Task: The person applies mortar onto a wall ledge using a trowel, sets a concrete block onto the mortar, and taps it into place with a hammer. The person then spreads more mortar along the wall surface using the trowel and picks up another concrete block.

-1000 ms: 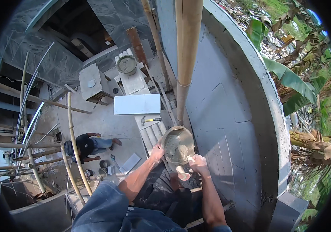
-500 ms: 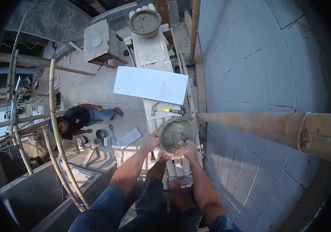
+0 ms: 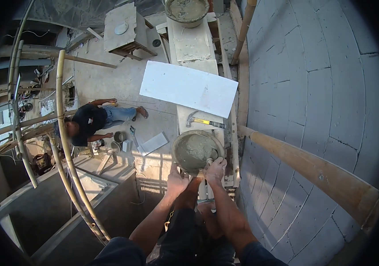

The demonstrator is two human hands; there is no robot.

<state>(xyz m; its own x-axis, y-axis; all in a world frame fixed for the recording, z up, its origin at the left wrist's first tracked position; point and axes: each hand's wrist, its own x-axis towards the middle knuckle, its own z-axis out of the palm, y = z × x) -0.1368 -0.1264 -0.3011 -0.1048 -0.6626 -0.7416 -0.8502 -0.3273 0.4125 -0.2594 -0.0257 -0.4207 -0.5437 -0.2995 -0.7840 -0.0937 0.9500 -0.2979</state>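
A round basin [image 3: 181, 165] of wet grey mortar [image 3: 197, 148] stands on the plank platform just ahead of me. My left hand [image 3: 178, 181] is closed on its near left edge, with the fingertips partly hidden. At the near right rim, my right hand [image 3: 215, 170] is wrapped round the handle of a trowel [image 3: 210, 160]. The trowel's blade dips into the mortar, so most of it is out of sight. Just beyond the basin lies a claw hammer [image 3: 203, 122] with a yellow and black handle.
A white block panel [image 3: 189, 88] lies across the planks [image 3: 193, 46], with a second mortar basin [image 3: 186, 11] farther off. A bamboo pole [image 3: 313, 170] juts near the grey block wall [image 3: 282, 88] at right. Below left, a person [image 3: 94, 122] stands by bamboo scaffolding [image 3: 62, 111].
My view has shifted, so the planks and panel sit farther right and higher. My left hand has moved from the basin's left rim to its near left side. The right hand stays at the near right.
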